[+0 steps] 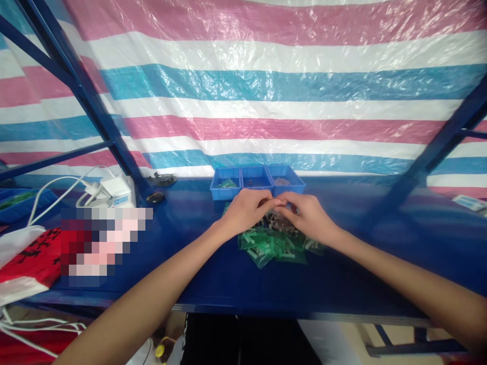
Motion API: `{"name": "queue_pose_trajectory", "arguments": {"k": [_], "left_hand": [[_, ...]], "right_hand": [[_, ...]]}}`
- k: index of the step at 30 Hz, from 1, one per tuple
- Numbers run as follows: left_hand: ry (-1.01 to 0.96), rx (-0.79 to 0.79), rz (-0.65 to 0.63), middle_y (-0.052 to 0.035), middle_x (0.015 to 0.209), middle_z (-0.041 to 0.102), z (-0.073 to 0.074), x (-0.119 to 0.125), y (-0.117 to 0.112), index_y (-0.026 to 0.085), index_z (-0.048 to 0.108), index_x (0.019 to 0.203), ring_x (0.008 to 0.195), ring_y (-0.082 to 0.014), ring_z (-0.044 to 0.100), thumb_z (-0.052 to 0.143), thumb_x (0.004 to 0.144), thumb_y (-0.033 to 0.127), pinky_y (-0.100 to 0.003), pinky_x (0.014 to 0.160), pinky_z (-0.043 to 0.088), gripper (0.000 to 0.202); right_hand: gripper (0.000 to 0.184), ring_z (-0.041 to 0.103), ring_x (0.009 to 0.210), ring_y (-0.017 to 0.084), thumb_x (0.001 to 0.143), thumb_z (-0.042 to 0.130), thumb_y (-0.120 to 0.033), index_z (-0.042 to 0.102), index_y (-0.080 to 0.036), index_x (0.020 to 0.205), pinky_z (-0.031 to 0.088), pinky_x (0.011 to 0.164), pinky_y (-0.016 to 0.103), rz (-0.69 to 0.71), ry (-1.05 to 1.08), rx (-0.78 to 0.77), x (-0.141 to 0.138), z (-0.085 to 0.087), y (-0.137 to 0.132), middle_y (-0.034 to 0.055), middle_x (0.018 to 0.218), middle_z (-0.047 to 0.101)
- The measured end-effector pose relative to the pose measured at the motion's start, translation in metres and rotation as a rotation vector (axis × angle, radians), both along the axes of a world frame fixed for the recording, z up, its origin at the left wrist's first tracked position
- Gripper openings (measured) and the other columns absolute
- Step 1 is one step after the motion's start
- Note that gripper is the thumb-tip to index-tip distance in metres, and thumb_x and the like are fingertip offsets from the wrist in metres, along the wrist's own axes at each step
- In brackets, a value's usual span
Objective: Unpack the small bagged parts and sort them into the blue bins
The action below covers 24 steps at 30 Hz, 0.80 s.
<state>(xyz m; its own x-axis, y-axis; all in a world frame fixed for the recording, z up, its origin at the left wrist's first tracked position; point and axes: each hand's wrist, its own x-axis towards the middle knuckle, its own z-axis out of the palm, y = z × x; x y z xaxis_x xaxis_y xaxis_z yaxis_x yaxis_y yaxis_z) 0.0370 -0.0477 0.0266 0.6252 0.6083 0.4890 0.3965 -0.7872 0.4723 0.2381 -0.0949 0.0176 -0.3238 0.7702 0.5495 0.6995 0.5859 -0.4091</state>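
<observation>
My left hand [249, 209] and my right hand [309, 215] meet at the fingertips over the middle of the blue table [224, 284]. Both are closed in a pinch, thumbs against fingers. Whatever lies between the fingertips is too small or too covered to make out. Under and in front of the hands lie several clear green plastic packets [262, 248] with small pale pieces inside. A heap of small dark and greyish parts [282, 223] shows between my hands, partly hidden by them.
Behind my hands stand three joined blue bins [226, 192], holding a green packet and small parts. To the left are a white power strip [124, 190] with cables, a dark mouse-shaped object [155, 197] and a red bag [34, 256]. Blue frame posts [85, 96] flank the table before a striped plastic sheet [266, 81].
</observation>
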Motion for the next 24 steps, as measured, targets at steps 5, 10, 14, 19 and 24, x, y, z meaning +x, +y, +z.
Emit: {"name": "queue_pose_trajectory", "arguments": {"k": [5, 10, 14, 19, 24], "left_hand": [[-0.06, 0.071, 0.006, 0.0, 0.078, 0.068, 0.0014, -0.0004, 0.001, 0.019, 0.068, 0.098, 0.067, -0.0126, 0.058, 0.051, 0.102, 0.033, -0.026, 0.065, 0.042, 0.022], [-0.083, 0.09, -0.016, -0.0024, 0.088, 0.071, -0.0025, -0.0002, 0.0035, 0.02, 0.069, 0.11, 0.076, -0.0145, 0.064, 0.059, 0.095, 0.025, -0.027, 0.07, 0.048, 0.019], [-0.026, 0.111, -0.009, -0.0008, 0.081, 0.068, -0.0046, 0.0, 0.0028, 0.02, 0.071, 0.106, 0.072, -0.0139, 0.061, 0.06, 0.096, 0.03, -0.026, 0.067, 0.045, 0.018], [0.056, 0.135, 0.004, 0.0001, 0.078, 0.067, -0.0033, -0.0005, -0.0004, 0.02, 0.07, 0.101, 0.069, -0.0133, 0.059, 0.056, 0.1, 0.033, -0.026, 0.064, 0.041, 0.02], [0.092, 0.191, 0.038, 0.0004, 0.08, 0.068, -0.0035, -0.0016, 0.0001, 0.021, 0.07, 0.1, 0.069, -0.0132, 0.059, 0.056, 0.1, 0.035, -0.026, 0.062, 0.037, 0.02]], "right_hand": [[0.018, 0.059, 0.058, 0.016, 0.098, 0.055, -0.032, 0.066, -0.022, 0.088, 0.042, 0.059, 0.028, -0.011, 0.061, -0.073, 0.0002, 0.0021, -0.0003, -0.0001, 0.072, 0.07], [0.029, 0.057, 0.057, 0.016, 0.099, 0.053, -0.038, 0.064, -0.022, 0.078, 0.041, 0.058, 0.029, -0.03, 0.131, -0.115, 0.0005, 0.0034, -0.0006, -0.0003, 0.07, 0.069], [0.032, 0.054, 0.056, 0.015, 0.098, 0.057, -0.042, 0.063, -0.021, 0.074, 0.039, 0.057, 0.029, -0.042, 0.161, -0.122, -0.0007, 0.0049, -0.002, -0.0005, 0.068, 0.067], [0.033, 0.053, 0.057, 0.015, 0.098, 0.056, -0.046, 0.064, -0.021, 0.076, 0.038, 0.057, 0.029, -0.048, 0.184, -0.156, 0.0003, 0.0065, -0.0014, -0.0004, 0.067, 0.065], [0.041, 0.054, 0.06, 0.016, 0.102, 0.044, -0.043, 0.064, -0.02, 0.075, 0.038, 0.06, 0.029, -0.03, 0.19, -0.217, 0.0007, 0.0048, -0.0003, 0.0008, 0.071, 0.065]]}}
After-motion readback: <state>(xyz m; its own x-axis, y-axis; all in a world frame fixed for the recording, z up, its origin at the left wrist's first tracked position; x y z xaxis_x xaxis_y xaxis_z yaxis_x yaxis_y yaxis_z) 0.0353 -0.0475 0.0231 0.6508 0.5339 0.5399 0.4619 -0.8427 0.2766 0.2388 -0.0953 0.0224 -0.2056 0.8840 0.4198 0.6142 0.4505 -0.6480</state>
